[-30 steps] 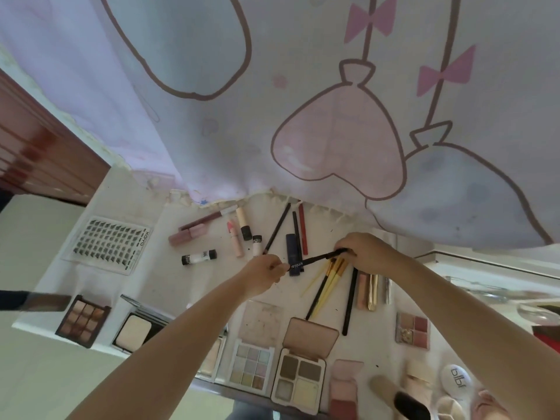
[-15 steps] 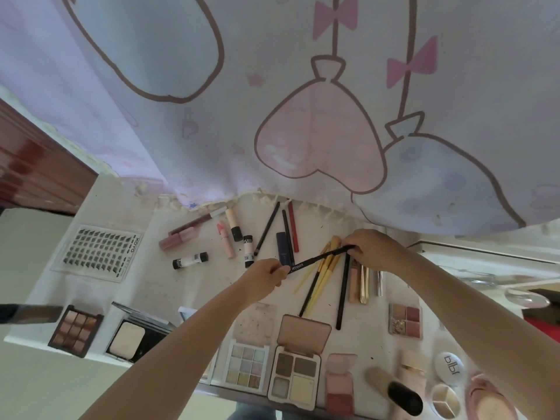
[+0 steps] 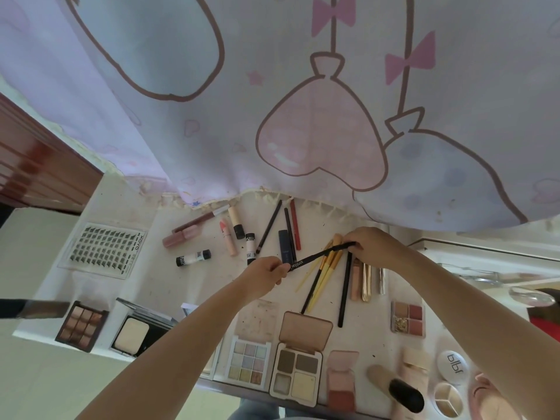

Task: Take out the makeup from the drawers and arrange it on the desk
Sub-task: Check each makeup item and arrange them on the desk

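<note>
Two bare hands hold one slim black makeup pencil (image 3: 321, 256) above a white desk (image 3: 145, 268). The left hand (image 3: 263, 275) pinches the pencil's near end, where white lettering shows; the right hand (image 3: 374, 248) curls its fingers around the far end. The pencil slants up from left to right, lifted off the desk.

Taking this pencil as the landmark: directly beneath it lies a bunch of yellow-handled brushes (image 3: 325, 268), fanned out and pointing toward the viewer. Just right of those lies a long black pencil (image 3: 345, 291), then a few gold and pink tubes (image 3: 362, 281) side by side. Beyond the held pencil, toward a curtain (image 3: 303, 101) printed with pink hearts and bows, lie a dark blue tube (image 3: 285, 245), two more dark pencils and a red pencil (image 3: 295, 224). Farther left are lipsticks, a pink lip gloss (image 3: 181, 236) and a white tube with black caps (image 3: 194, 257). Well to the left sits a clear tray of false lashes (image 3: 106, 248).

Nearer the viewer than the held pencil, along the desk's front edge, stands a row of open palettes: a brown eyeshadow palette (image 3: 82, 325), a powder compact (image 3: 133, 331), a pastel palette (image 3: 249, 362), a four-pan brown palette (image 3: 298, 372) and a blush (image 3: 341, 380). A small pink quad (image 3: 407, 318) lies to the right.
</note>
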`<state>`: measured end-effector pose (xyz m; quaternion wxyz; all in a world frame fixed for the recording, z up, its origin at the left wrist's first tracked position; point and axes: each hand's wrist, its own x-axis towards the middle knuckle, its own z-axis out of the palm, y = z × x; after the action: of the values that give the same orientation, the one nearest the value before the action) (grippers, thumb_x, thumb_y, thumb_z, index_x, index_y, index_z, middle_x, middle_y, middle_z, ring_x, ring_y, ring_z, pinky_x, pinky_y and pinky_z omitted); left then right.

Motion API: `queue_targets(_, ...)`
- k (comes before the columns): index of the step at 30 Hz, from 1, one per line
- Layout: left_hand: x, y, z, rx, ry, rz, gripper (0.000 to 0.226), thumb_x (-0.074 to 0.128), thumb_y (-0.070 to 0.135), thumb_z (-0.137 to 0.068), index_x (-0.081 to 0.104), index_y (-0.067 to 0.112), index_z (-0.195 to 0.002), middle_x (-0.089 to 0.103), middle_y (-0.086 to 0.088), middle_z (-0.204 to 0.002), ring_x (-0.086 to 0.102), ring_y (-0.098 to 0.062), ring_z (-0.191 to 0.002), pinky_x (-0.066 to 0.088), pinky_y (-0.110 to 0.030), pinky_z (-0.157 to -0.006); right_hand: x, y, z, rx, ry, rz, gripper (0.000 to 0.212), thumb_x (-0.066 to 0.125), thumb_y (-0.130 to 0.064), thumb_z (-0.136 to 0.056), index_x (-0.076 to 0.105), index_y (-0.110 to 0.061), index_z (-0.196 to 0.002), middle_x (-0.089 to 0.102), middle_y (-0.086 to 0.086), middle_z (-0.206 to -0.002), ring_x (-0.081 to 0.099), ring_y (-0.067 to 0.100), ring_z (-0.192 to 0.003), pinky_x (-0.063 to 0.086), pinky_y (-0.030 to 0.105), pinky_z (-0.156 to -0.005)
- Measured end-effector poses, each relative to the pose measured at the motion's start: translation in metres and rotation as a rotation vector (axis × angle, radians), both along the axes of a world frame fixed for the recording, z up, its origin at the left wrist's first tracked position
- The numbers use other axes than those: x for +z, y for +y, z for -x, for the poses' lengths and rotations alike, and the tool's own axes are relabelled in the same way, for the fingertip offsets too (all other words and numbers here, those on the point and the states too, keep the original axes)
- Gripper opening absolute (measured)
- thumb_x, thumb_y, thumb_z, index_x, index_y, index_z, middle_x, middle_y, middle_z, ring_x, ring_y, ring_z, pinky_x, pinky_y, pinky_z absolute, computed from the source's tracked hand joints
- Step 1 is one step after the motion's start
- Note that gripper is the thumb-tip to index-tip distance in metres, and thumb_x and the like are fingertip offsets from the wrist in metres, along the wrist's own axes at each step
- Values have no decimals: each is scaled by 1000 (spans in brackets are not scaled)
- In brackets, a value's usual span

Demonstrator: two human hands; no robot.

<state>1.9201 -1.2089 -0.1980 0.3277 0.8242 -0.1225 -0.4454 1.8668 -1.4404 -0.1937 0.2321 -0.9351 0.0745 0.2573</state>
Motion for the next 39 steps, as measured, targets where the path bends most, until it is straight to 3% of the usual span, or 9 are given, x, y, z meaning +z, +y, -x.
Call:
queue_targets(4,1,1,0,3,1,14,30,38,28,-96,47,21,-69,47,5,-66,40,-5,-55,32,-15,-53,-2,3,0,24,-7,1,20,45,-12,-92,62,-17,-103,46,-4,-79,47,12,-71,36,17,-58)
queue_targets(10,2,2,-1,-2,6,9,30,37,28,-96,46,21,-69,47,5,-66,40,-6,-56,32,-15,-53,-4,0,-1,-2,12,5,19,45,-12,-92,63,-13,-100,52,2,-84,49,14,-70,38,22,-60)
queue_targets(20,-5,-4,4,-39,4,18,28,39,29,-96,46,21,-70,47,6,-67,40,-6,-57,34,-15,-55,-5,5,-8,103,-2,25,23,44,-12,-92,60,-13,-109,39,-9,-73,45,13,-74,31,17,-56)
queue_targets(24,-13,-15,8,-215,-7,-7,20,43,28,-94,52,14,-83,48,7,-68,43,-5,-58,35,-14,-55,-2,-3,-6,170,21,135,29,44,-14,-92,59,-20,-117,54,7,-99,53,20,-88,42,27,-73)
queue_targets(28,-16,-42,14,-305,69,20,25,43,24,-95,57,3,-98,51,8,-67,48,-2,-56,39,-11,-54,-5,-14,-2,262,52,216,32,48,-18,-91,58,-23,-120,54,8,-114,49,22,-106,44,33,-88)
queue_targets(31,-20,-59,15,-441,55,-39,29,44,25,-95,59,2,-97,51,8,-65,49,-3,-54,42,-15,-59,-10,-18,1,323,49,274,32,49,-21,-90,58,-22,-121,48,6,-119,41,22,-114,42,35,-92)
queue_targets(35,-26,-69,23,-723,-132,-182,30,45,33,-93,59,7,-85,42,5,-62,49,-13,-64,32,-18,-49,-16,-15,0,380,11,283,33,50,-19,-89,56,-24,-121,48,3,-109,38,19,-110,39,27,-77)
queue_targets(39,-35,-73,31,-720,-222,-228,30,46,36,-91,48,10,-76,37,5,-62,47,-16,-73,31,-21,-48,-21,-10,-4,381,-35,252,31,50,-18,-89,56,-20,-119,34,-4,-90,37,14,-95,29,23,-68)
